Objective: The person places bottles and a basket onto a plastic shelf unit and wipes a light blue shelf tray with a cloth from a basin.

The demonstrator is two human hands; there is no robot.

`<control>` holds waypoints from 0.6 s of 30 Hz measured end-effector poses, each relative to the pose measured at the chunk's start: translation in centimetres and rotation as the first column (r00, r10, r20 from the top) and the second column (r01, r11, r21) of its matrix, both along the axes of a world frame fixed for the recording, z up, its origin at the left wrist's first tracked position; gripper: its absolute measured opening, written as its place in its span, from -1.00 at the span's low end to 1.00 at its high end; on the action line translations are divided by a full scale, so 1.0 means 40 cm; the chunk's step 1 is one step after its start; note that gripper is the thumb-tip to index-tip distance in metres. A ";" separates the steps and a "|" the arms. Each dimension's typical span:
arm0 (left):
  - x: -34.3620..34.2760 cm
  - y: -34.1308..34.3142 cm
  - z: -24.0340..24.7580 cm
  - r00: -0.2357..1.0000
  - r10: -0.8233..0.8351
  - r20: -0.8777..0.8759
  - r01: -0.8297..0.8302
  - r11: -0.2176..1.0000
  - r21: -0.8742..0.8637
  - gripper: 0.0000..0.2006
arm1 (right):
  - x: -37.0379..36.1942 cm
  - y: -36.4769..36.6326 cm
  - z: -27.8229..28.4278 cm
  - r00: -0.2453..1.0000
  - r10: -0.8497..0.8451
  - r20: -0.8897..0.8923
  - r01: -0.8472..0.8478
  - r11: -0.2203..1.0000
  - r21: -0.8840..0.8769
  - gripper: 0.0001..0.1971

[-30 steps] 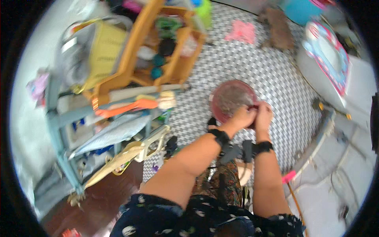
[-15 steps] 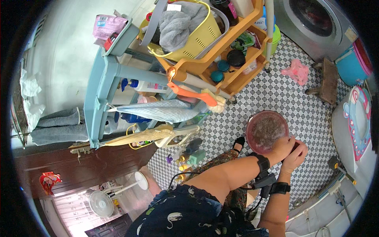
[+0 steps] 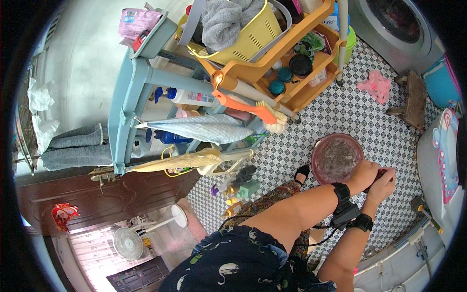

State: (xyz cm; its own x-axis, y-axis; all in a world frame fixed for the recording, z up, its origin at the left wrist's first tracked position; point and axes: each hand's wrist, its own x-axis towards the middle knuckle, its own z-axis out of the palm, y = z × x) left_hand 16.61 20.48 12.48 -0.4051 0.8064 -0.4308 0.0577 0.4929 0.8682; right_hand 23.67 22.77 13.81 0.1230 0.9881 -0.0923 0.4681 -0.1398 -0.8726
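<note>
My left hand [image 3: 364, 175] is just off the lower right rim of a round reddish-brown basin [image 3: 316, 170]. Foamy, murky water [image 3: 337, 155] fills much of that basin on the floor. Close beside it, my right hand [image 3: 382, 189] has its fingers curled. Between both hands is a small dark reddish-brown thing [image 3: 386, 171], mostly covered by fingers, so its kind cannot be made out. Dark straps circle both wrists, and a black box [image 3: 345, 215] sits by the left one.
Left of the basin stand several bottles [image 3: 233, 197] and a blue rack [image 3: 160, 78] hung with cloths. An orange shelf cart [image 3: 272, 48] is behind. A pink bag [image 3: 375, 86], a wooden stool [image 3: 411, 100] and a washing machine [image 3: 389, 29] are at the far right.
Both hands, with the dark thing between them, have moved right relative to the basin. The left hand no longer overlaps the basin as much. The whole view has shifted slightly.
</note>
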 end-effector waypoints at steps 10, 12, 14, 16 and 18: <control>-0.046 -0.072 0.114 0.772 0.045 0.634 0.028 0.994 -0.104 -0.42 | 0.042 -0.055 0.150 0.684 -0.228 -0.693 -0.136 0.893 -0.429 -0.62; -0.080 -0.098 0.187 0.718 -0.079 0.691 0.114 0.993 -0.005 -0.51 | 0.059 -0.056 0.204 0.550 -0.241 -0.800 -0.220 0.882 -0.416 -0.61; -0.096 -0.124 0.260 0.774 -0.126 0.620 0.088 0.992 0.091 -0.56 | 0.075 -0.052 0.228 0.405 -0.241 -0.882 -0.329 0.862 -0.386 -0.57; -0.123 -0.149 0.307 0.843 -0.094 0.530 0.029 0.991 0.131 -0.57 | 0.062 -0.064 0.306 0.537 -0.112 -0.836 -0.431 0.815 -0.386 -0.53; -0.173 -0.189 0.428 0.891 0.000 0.454 -0.070 0.988 0.136 -0.61 | 0.064 -0.061 0.359 0.785 0.061 -0.617 -0.415 0.791 -0.449 -0.47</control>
State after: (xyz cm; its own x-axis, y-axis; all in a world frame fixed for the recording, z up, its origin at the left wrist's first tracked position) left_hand 9.70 12.91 29.61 -0.2237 0.8626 -0.4537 -0.3727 0.3545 0.8576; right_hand 26.23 20.31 28.16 -0.3558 0.7332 -0.5795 0.0232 -0.6129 -0.7898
